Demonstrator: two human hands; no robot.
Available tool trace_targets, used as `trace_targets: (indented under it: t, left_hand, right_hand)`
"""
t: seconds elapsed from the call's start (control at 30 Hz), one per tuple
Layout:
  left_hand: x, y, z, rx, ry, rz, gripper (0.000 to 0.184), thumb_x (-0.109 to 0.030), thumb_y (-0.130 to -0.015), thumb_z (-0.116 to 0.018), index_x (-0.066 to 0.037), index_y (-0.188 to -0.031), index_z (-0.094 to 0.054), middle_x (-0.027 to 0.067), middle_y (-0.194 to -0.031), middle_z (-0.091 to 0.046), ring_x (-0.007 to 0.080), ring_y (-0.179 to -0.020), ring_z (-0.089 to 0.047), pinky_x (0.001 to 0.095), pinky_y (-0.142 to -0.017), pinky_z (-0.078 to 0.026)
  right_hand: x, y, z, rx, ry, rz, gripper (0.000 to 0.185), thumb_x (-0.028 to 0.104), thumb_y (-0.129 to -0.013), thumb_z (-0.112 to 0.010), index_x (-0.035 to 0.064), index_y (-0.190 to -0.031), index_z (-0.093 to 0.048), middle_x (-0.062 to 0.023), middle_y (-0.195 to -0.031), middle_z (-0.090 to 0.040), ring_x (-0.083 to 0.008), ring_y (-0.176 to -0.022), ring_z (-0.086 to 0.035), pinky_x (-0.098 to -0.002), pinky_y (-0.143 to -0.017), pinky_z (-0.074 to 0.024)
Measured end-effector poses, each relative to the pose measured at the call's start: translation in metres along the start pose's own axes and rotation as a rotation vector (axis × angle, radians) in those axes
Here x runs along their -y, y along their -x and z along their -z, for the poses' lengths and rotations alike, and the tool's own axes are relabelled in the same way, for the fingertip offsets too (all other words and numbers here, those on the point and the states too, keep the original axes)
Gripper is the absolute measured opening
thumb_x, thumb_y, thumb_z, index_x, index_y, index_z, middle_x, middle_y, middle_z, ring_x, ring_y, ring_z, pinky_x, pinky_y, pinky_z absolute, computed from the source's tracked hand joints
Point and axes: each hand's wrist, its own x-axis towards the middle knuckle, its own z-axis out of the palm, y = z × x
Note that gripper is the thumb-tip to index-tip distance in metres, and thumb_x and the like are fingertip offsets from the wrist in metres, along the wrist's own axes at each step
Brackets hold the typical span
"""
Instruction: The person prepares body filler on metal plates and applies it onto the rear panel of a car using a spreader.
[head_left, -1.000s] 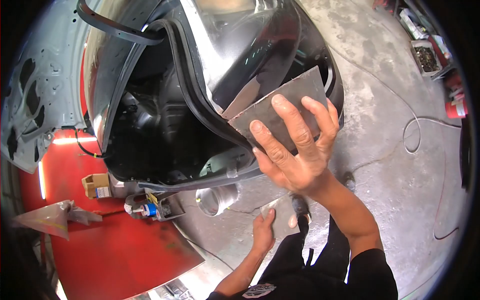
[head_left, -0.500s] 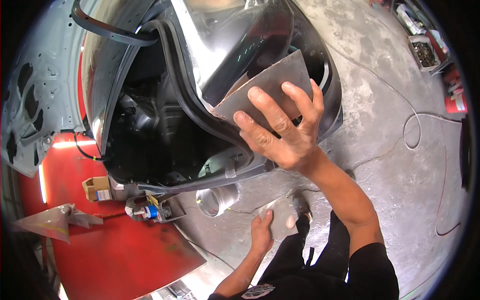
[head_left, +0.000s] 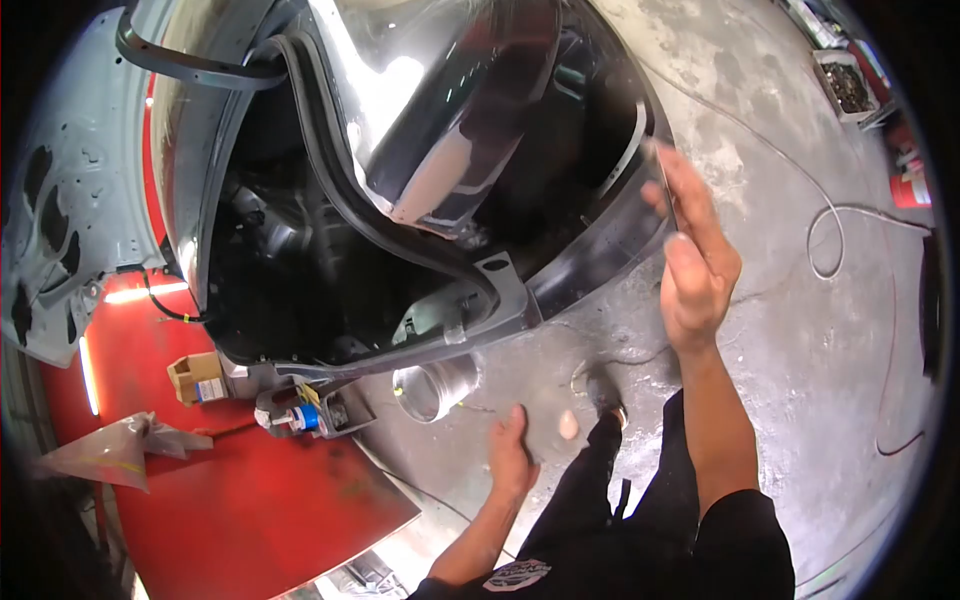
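Observation:
My right hand point(head_left: 695, 265), slightly blurred, is raised to the right of the car's rear corner. It is closed on a thin, flat filler spreader point(head_left: 669, 195), now seen nearly edge-on. My left hand point(head_left: 512, 455) is low in front of my body, thumb up, gripping a grey mixing board point(head_left: 545, 432) that blends with the floor. A small pinkish lump of body filler point(head_left: 568, 425) lies on the board. On the dark car body point(head_left: 510, 90), a smooth beige-pink filler patch point(head_left: 440, 178) shows beside the open trunk's rubber seal point(head_left: 335, 150).
A metal bucket point(head_left: 437, 390) stands on the concrete floor below the bumper. To the left are a red panel point(head_left: 260, 510), a cardboard box point(head_left: 195, 378), a plastic bag point(head_left: 120, 445) and a tray with a blue-labelled container point(head_left: 303, 417). A hose point(head_left: 820, 235) curls across the floor at right.
My right hand has moved right and away from the car, turning the spreader edge-on. The filler patch it covered is now visible. My left hand has shifted slightly left.

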Motion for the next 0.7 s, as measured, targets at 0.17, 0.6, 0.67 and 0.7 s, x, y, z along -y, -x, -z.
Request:
trace_targets:
  t: [0.17,0.6,0.67,0.7]
  left_hand:
    - [-0.058,0.006,-0.013,0.006,0.106,-0.274,0.044,-0.032,-0.109,-0.054,0.003,-0.135,-0.055,0.013,-0.13,-0.064,0.0232,-0.117,-0.064,0.0392,-0.101,-0.052]
    - [-0.157,0.021,0.007,0.41,0.27,-0.373,0.041,-0.03,-0.109,-0.053,0.004,-0.133,-0.058,0.0129,-0.126,-0.067,0.0214,-0.113,-0.066,0.0354,-0.101,-0.051]
    - [-0.169,0.022,0.018,0.439,0.18,-0.335,0.039,-0.028,-0.109,-0.053,0.003,-0.131,-0.059,0.0127,-0.124,-0.069,0.0212,-0.109,-0.068,0.0351,-0.098,-0.053]
    - [-0.176,0.021,0.018,0.463,0.137,-0.324,0.037,-0.027,-0.109,-0.053,0.003,-0.13,-0.059,0.0125,-0.122,-0.07,0.0211,-0.107,-0.07,0.035,-0.096,-0.054]
  right_hand:
    - [0.034,0.09,0.026,0.425,-0.169,-0.379,0.055,0.015,-0.081,-0.053,-0.0082,-0.13,-0.066,-0.0216,-0.142,-0.06,-0.0363,-0.135,-0.053,-0.0451,-0.114,-0.0393]
    - [0.113,0.13,-0.012,0.81,0.892,0.094,0.05,0.02,-0.071,-0.074,0.0147,-0.12,-0.074,-0.0094,-0.133,-0.064,-0.0394,-0.119,-0.055,-0.0512,-0.102,-0.0455]
    - [0.155,0.121,-0.033,0.842,0.947,0.222,0.053,0.022,-0.067,-0.076,0.0159,-0.119,-0.074,-0.0079,-0.134,-0.064,-0.0369,-0.12,-0.055,-0.0552,-0.103,-0.0447]
    - [0.172,0.113,-0.046,0.891,0.97,0.291,0.052,0.022,-0.067,-0.076,0.0159,-0.118,-0.074,-0.0083,-0.134,-0.065,-0.0372,-0.12,-0.056,-0.0567,-0.103,-0.0442]
